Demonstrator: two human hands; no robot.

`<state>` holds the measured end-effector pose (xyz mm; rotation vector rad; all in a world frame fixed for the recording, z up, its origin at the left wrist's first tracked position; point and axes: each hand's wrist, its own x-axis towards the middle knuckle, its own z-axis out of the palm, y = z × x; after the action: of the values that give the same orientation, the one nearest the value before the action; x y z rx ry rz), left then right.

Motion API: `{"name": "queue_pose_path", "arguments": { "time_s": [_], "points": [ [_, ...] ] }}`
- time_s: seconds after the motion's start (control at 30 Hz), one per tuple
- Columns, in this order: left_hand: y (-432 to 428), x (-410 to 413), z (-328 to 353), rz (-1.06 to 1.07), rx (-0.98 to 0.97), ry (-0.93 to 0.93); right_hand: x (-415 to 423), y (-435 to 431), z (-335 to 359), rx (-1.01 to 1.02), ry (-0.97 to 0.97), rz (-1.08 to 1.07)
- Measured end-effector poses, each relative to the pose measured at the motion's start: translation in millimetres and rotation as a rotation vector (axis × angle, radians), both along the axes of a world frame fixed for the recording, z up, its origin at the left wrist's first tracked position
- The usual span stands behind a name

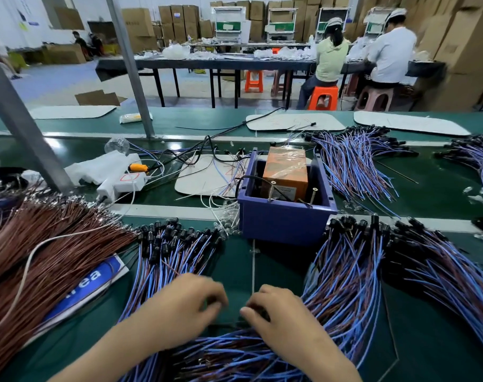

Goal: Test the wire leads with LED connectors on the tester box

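Blue-and-brown wire leads (234,357), head view: heaped at the near edge of the green worktop (229,260). Left hand (185,307) and right hand (278,315) are curling their fingers among them; whether either is pinching a lead cannot be told. Tester box (284,221) is sitting mid-worktop, apart from the hands. Risk: tangled neighbouring leads are likely to drag along when one is lifted.

Two bare forearms (116,346), bare left hand (185,304) and right hand (278,312)
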<state>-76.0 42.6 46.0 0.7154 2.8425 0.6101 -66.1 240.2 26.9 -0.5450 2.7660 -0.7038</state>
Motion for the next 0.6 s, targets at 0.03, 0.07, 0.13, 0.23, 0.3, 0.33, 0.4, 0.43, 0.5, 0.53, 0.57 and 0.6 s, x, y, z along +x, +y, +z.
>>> {"name": "queue_pose_path", "arguments": {
  "time_s": [0.03,0.07,0.13,0.23,0.3,0.33,0.4,0.43,0.5,0.53,0.57,0.6],
  "points": [
    [-3,-5,1,0.101,-0.017,0.120,0,0,-1,-0.004,-0.015,0.002],
    [-5,-9,2,0.211,-0.067,0.218,0,1,-1,-0.017,-0.032,0.003],
    [-10,-16,4,0.411,-0.220,0.223,-1,2,-2,-0.052,-0.056,0.000],
    [-15,-19,2,0.471,-0.250,0.087,0,4,-3,-0.109,-0.069,-0.009],
    [-17,-18,2,0.469,-0.109,0.087,0,4,-3,-0.175,-0.079,-0.031],
    [-17,-16,3,0.462,-0.009,0.092,1,4,-3,-0.224,-0.084,-0.052],
    [-14,-8,8,0.438,0.195,0.142,2,2,1,-0.365,-0.107,-0.112],
    [-14,-6,10,0.436,0.254,0.198,2,0,3,-0.440,-0.125,-0.142],
    [-19,-10,8,0.480,0.276,0.299,4,-4,7,-0.544,-0.165,-0.179],
    [-23,-17,7,0.516,0.268,0.323,5,-5,9,-0.572,-0.182,-0.190],
    [-27,-25,4,0.544,0.241,0.310,6,-6,9,-0.589,-0.195,-0.200],
    [-31,-32,1,0.569,0.185,0.259,7,-7,10,-0.596,-0.205,-0.206]
  ]
}}
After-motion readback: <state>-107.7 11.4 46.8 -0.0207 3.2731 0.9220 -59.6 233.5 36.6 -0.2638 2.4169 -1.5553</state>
